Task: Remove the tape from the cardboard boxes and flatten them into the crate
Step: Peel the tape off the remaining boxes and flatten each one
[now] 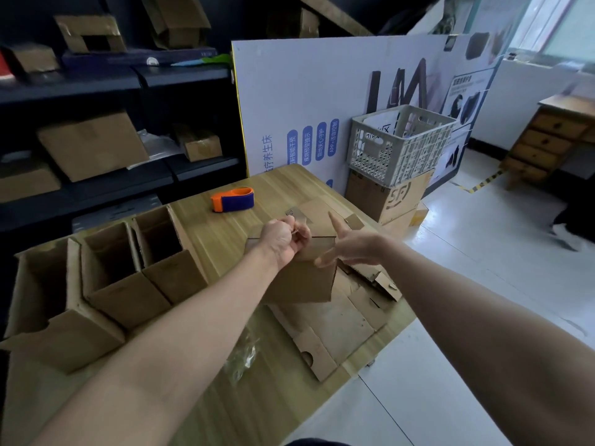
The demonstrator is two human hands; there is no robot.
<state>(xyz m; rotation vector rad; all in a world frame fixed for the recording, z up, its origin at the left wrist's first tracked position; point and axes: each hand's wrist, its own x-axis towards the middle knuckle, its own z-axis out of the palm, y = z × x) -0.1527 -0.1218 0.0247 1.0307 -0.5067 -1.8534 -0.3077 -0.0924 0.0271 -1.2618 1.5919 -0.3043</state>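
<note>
A small brown cardboard box point(302, 281) stands on the wooden table point(225, 226), on top of flattened cardboard point(335, 320). My left hand point(283, 241) is at the box's top, fingers pinched on a strip of clear tape point(297, 217) that lifts off the lid. My right hand point(351, 244) rests against the box's right upper edge with fingers spread. The grey plastic crate point(399, 146) stands beyond the table's far right corner, on a stack of brown cartons.
Three open cardboard boxes point(122, 272) stand at the table's left side. An orange and blue tape dispenser point(232, 199) lies at the far side. Crumpled clear tape point(241, 358) lies near the front. Dark shelves with boxes rise on the left; a white printed board stands behind.
</note>
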